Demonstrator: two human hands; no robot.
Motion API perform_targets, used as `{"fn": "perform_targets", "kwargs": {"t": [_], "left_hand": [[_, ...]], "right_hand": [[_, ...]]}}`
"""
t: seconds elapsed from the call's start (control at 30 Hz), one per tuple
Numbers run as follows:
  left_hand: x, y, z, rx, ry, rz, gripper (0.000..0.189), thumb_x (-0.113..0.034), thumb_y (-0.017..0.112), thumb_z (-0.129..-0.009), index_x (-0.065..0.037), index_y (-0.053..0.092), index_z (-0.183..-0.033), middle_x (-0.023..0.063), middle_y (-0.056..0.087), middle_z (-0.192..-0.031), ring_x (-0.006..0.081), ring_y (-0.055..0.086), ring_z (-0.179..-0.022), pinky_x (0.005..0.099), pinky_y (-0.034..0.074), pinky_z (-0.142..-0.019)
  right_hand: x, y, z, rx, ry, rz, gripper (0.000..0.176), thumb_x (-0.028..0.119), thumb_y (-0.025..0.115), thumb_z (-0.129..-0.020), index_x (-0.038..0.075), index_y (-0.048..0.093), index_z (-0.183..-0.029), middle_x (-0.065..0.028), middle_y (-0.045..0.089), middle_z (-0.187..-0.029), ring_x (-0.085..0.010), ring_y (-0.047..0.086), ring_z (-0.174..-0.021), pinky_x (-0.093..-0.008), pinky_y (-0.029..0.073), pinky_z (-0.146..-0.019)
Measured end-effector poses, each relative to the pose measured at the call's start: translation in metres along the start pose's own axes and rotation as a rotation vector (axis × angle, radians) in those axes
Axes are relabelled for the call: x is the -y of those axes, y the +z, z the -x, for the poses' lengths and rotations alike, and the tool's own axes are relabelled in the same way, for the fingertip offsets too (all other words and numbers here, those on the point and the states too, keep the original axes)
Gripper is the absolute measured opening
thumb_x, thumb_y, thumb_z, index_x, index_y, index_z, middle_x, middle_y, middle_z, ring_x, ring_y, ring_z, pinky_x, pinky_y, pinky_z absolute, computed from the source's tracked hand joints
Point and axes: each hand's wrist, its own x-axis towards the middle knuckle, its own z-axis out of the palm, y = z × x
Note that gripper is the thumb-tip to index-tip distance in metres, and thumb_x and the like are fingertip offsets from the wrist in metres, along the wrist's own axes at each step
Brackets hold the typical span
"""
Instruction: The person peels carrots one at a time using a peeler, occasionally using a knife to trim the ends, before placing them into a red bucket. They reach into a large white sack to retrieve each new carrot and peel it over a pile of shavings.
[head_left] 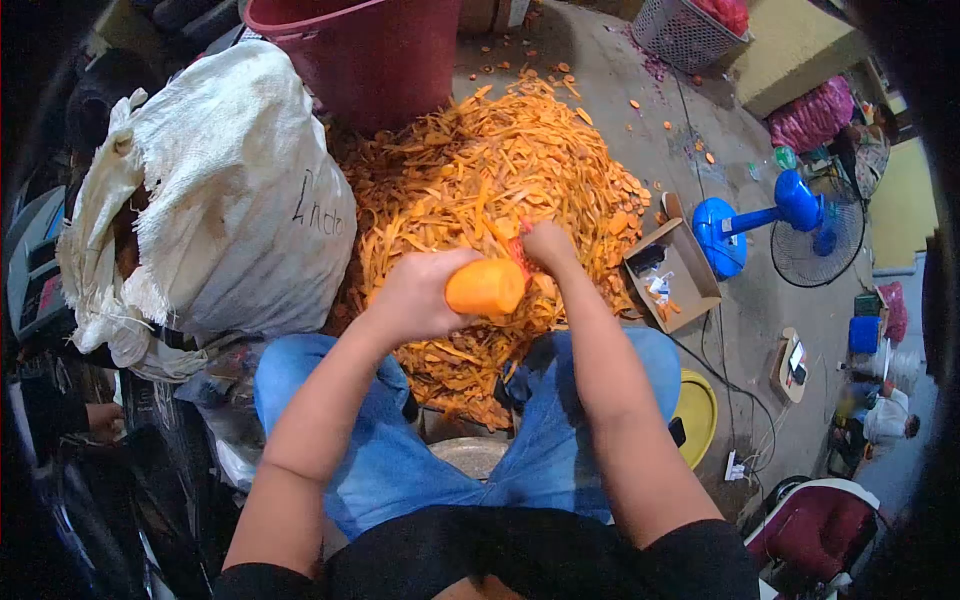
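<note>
A thick, peeled carrot (487, 288) is in my left hand (418, 292), its blunt cut end pointing right. My fingers wrap around its left part and hide that end. Just beyond the carrot, my right hand (547, 244) is closed on a red peeler (519, 250), mostly covered by the fist. Both hands are above a large heap of orange carrot peels (470, 170) that spreads between my knees and up to the bucket.
A white woven sack (235, 210) stands at left, beside a big dark red bucket (360, 65). On the right are a cardboard box (683, 290), a blue fan (760, 215), a yellow lid (697, 415) and cables. A grey basket (675, 38) sits at the back.
</note>
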Motion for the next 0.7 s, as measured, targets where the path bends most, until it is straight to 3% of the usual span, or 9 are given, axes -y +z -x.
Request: {"fn": "perform_targets", "kwargs": {"t": [0.17, 0.33, 0.4, 0.5, 0.53, 0.57, 0.6, 0.63, 0.7], "left_hand": [[0.005, -0.021, -0.002, 0.166, -0.235, -0.123, 0.035, -0.01, 0.063, -0.053, -0.007, 0.052, -0.086, 0.0118, 0.055, -0.076, 0.0276, 0.054, -0.072, 0.0324, 0.043, -0.062], [-0.005, -0.068, -0.032, 0.813, -0.238, -0.651, 0.025, -0.014, 0.06, -0.057, -0.011, 0.053, -0.08, 0.0096, 0.057, -0.071, 0.0271, 0.056, -0.07, 0.0369, 0.044, -0.06], [-0.019, -0.106, -0.063, 0.683, -0.226, -0.919, 0.026, -0.01, 0.059, -0.058, -0.01, 0.051, -0.084, 0.0092, 0.057, -0.076, 0.0254, 0.055, -0.074, 0.0352, 0.045, -0.063], [0.009, -0.188, -0.11, -0.188, 0.174, -1.222, 0.032, -0.004, 0.053, -0.064, -0.011, 0.05, -0.096, 0.0104, 0.056, -0.084, 0.0272, 0.054, -0.078, 0.035, 0.044, -0.066], [0.019, -0.234, -0.127, -0.29, 0.182, -1.513, 0.034, -0.008, 0.049, -0.07, -0.01, 0.046, -0.104, 0.0106, 0.054, -0.09, 0.0283, 0.053, -0.082, 0.0365, 0.043, -0.07], [-0.047, -0.213, -0.126, -0.515, 0.32, -1.452, 0.011, -0.017, 0.056, -0.062, -0.008, 0.054, -0.069, 0.0078, 0.054, -0.07, 0.0254, 0.052, -0.068, 0.0365, 0.039, -0.058], [0.0, -0.271, -0.127, -0.529, 0.254, -1.635, 0.025, -0.027, 0.049, -0.069, -0.003, 0.052, -0.075, 0.013, 0.055, -0.076, 0.0301, 0.054, -0.069, 0.0437, 0.04, -0.058], [-0.009, -0.284, -0.109, -0.417, 0.053, -1.644, 0.03, -0.014, 0.045, -0.075, -0.008, 0.043, -0.104, 0.0109, 0.053, -0.094, 0.0288, 0.052, -0.084, 0.0374, 0.042, -0.071], [0.005, -0.318, -0.078, -0.192, -0.363, -1.784, 0.025, -0.017, 0.038, -0.079, -0.004, 0.042, -0.099, 0.0148, 0.051, -0.094, 0.0301, 0.051, -0.085, 0.0395, 0.042, -0.068]], "right_hand": [[0.025, -0.031, 0.022, 0.002, -0.044, 0.114, 0.026, 0.024, 0.052, -0.069, 0.001, 0.056, -0.077, -0.0186, 0.056, -0.078, -0.0313, 0.055, -0.075, -0.0389, 0.043, -0.065], [0.061, -0.072, 0.052, -0.175, -0.233, -0.017, 0.018, 0.017, 0.049, -0.068, 0.001, 0.056, -0.074, -0.0178, 0.057, -0.075, -0.0308, 0.055, -0.073, -0.0394, 0.043, -0.063], [0.06, -0.079, 0.057, -0.231, -0.307, -0.071, 0.017, 0.016, 0.048, -0.068, 0.002, 0.055, -0.075, -0.0182, 0.056, -0.074, -0.0319, 0.054, -0.072, -0.0404, 0.042, -0.064], [0.056, -0.091, 0.064, -0.258, -0.346, -0.186, 0.015, 0.013, 0.046, -0.068, 0.003, 0.054, -0.077, -0.019, 0.055, -0.073, -0.0334, 0.053, -0.072, -0.041, 0.041, -0.065], [0.057, -0.098, 0.07, -0.26, -0.331, -0.165, 0.015, 0.012, 0.046, -0.067, 0.003, 0.054, -0.077, -0.0191, 0.055, -0.074, -0.0334, 0.053, -0.073, -0.0409, 0.041, -0.065], [0.057, -0.103, 0.073, -0.263, -0.317, -0.142, 0.015, 0.011, 0.046, -0.067, 0.003, 0.054, -0.077, -0.0192, 0.055, -0.074, -0.0334, 0.053, -0.073, -0.0407, 0.041, -0.065], [0.052, -0.099, 0.066, -0.275, -0.307, -0.152, 0.015, 0.011, 0.046, -0.066, 0.003, 0.053, -0.077, -0.019, 0.055, -0.074, -0.0332, 0.053, -0.073, -0.0402, 0.041, -0.066], [0.052, -0.1, 0.065, -0.277, -0.309, -0.152, 0.015, 0.011, 0.046, -0.066, 0.003, 0.053, -0.077, -0.019, 0.055, -0.074, -0.0332, 0.053, -0.073, -0.0402, 0.041, -0.066], [0.051, -0.102, 0.066, -0.287, -0.304, -0.134, 0.015, 0.01, 0.046, -0.065, 0.004, 0.053, -0.077, -0.0185, 0.055, -0.074, -0.0331, 0.053, -0.073, -0.0403, 0.041, -0.066]]}}
